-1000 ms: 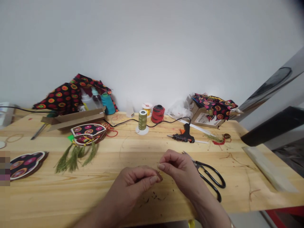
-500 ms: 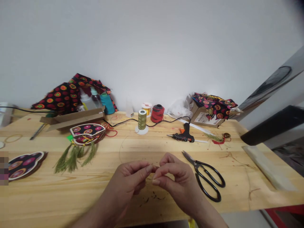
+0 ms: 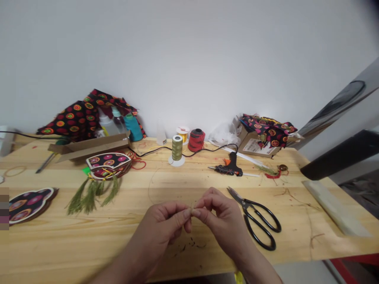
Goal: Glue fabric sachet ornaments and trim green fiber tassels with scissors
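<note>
Over the front of the wooden table, my left hand [image 3: 168, 223] and my right hand [image 3: 220, 221] meet with thumbs and forefingers pinched together, fingertips touching. Between them shows a tiny bit of fine thread [image 3: 192, 206], mostly hidden by the fingers. A thin strand curves over the wood from near the olive thread spool [image 3: 177, 149] toward my left hand. Black-handled scissors [image 3: 257, 217] lie just right of my right hand, blades pointing away to the left. Dark thread scraps [image 3: 192, 244] are scattered beneath the hands.
Patterned fabric pieces with green tassels [image 3: 91, 195] lie at left, beside a cardboard tray [image 3: 91, 148]. Behind stand a red thread cone [image 3: 196, 140] and a black glue gun [image 3: 229, 167] with its cord. A cardboard box [image 3: 254, 145] holds fabric at the back right.
My right hand's forefinger and thumb have closed together and come up against the left fingertips. The left hand has hardly moved.
</note>
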`<state>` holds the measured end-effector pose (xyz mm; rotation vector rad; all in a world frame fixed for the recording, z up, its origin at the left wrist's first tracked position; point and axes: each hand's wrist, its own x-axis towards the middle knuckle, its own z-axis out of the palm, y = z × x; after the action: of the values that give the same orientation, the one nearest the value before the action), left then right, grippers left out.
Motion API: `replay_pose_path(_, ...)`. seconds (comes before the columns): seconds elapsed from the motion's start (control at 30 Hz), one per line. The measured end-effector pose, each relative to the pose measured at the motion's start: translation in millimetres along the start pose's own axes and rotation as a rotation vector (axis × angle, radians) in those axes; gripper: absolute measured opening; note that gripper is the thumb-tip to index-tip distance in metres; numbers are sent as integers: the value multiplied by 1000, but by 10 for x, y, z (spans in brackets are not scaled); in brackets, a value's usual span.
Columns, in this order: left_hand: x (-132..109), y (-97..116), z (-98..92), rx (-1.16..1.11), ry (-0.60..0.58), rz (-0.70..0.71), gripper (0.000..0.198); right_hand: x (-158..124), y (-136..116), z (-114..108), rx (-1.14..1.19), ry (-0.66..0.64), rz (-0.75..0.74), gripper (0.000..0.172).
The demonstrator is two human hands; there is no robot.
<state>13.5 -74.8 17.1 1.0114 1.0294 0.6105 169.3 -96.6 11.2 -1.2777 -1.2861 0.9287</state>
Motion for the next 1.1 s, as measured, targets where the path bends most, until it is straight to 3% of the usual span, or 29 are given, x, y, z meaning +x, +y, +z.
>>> replay_pose_path(0.33,-16,29,-1,128,-26,0,31,29,37,-25,304,-155,288,19)
replay_pose_path(0.67,-17,20,-12,174,-82,-14,32,43,-10,-80,371,-272,280,7)
replay_pose_path(1.1,-14,33,7,123,-98,-43,33,20,33,-59,300,-164,261,7)
